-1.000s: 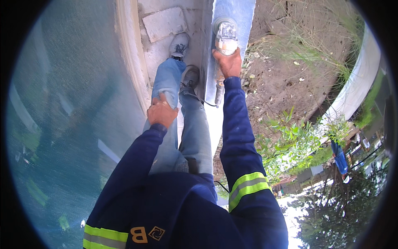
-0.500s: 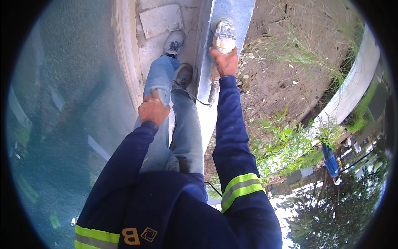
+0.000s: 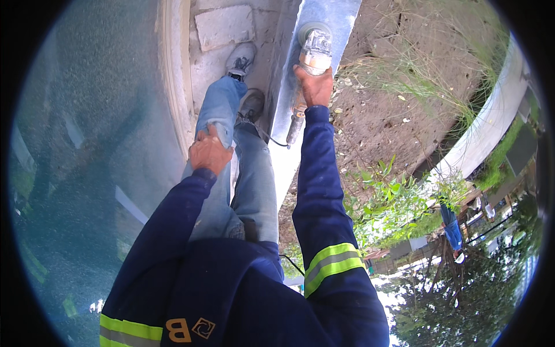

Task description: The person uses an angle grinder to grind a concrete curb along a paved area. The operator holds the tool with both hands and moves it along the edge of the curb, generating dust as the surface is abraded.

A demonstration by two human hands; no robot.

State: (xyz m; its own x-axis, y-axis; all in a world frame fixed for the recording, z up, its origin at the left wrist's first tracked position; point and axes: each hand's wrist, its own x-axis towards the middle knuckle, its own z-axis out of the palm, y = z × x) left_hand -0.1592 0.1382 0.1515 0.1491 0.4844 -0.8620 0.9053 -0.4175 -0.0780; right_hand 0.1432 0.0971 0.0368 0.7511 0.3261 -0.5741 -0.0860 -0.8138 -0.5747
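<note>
Grinder (image 3: 315, 58) on ledge (image 3: 340, 26) — cord (image 3: 272, 138) trailing, soil (image 3: 376, 110) alongside

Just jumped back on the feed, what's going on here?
A person in a dark sleeved top grips an angle grinder in the right hand, its round head over the pale top of a ledge. The left hand rests on the left jeans leg. A dark cord trails from the tool's rear end. Whether the disc is spinning cannot be told.
</note>
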